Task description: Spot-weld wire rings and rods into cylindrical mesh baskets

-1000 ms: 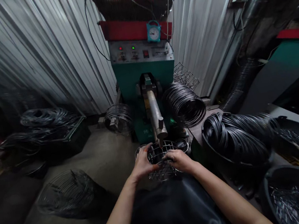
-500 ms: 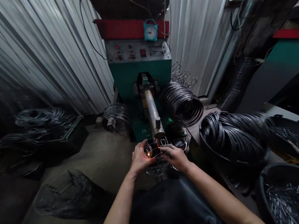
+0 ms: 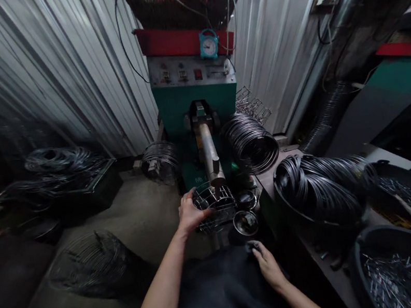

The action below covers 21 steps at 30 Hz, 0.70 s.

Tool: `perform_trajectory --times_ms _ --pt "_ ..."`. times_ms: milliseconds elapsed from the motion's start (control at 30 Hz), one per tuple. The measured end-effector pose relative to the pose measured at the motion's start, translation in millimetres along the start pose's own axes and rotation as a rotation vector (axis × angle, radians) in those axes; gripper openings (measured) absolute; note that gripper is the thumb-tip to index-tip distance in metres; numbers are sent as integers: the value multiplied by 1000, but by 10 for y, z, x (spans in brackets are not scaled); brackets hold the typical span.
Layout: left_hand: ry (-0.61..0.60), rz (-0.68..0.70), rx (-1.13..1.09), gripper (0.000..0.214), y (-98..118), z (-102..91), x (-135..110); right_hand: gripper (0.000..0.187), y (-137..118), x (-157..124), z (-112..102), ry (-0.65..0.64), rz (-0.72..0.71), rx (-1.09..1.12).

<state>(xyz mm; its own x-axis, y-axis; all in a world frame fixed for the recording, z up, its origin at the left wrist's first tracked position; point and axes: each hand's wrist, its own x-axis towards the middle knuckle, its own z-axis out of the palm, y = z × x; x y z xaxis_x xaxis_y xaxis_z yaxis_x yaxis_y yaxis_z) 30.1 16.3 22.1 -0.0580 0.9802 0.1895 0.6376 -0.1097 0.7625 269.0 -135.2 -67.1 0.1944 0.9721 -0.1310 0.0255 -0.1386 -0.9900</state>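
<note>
The wire basket (image 3: pixel 221 215) is sitting under the metal arm (image 3: pixel 209 148), my left hand (image 3: pixel 190 214) is clamping its side, my right hand (image 3: pixel 268 265), by the apron (image 3: pixel 228 292), is looking too dark-tipped to tell its grip, and lettering (image 3: pixel 199 180) is showing "佛", the rest illegible.

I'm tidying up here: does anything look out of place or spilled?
Small loose bits lie beside the black tub, possibly spilled. A turquoise clock against the green machine looks odd on workshop equipment. The wire frame in the left hand shows no clear damage.
</note>
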Motion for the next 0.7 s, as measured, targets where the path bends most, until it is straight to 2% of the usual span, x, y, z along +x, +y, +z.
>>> perform_trajectory --times_ms 67,133,233,300,500,700 --pt "16 -11 6 88 7 7 -4 33 75 -58 -19 12 -46 -44" --pt "29 -14 13 88 11 17 -9 37 122 -59 -45 88 -44 -20" --pt "24 -33 10 88 3 44 -13 39 147 2 -102 218 7 73" --pt "3 -44 -10 88 -8 69 -15 38 136 44 -145 258 64 170" --pt "18 -27 -41 88 -9 108 -15 34 23 72 -196 210 354 497" --pt "82 -38 -107 88 -21 142 -73 29 -19 66 -133 134 400 596"
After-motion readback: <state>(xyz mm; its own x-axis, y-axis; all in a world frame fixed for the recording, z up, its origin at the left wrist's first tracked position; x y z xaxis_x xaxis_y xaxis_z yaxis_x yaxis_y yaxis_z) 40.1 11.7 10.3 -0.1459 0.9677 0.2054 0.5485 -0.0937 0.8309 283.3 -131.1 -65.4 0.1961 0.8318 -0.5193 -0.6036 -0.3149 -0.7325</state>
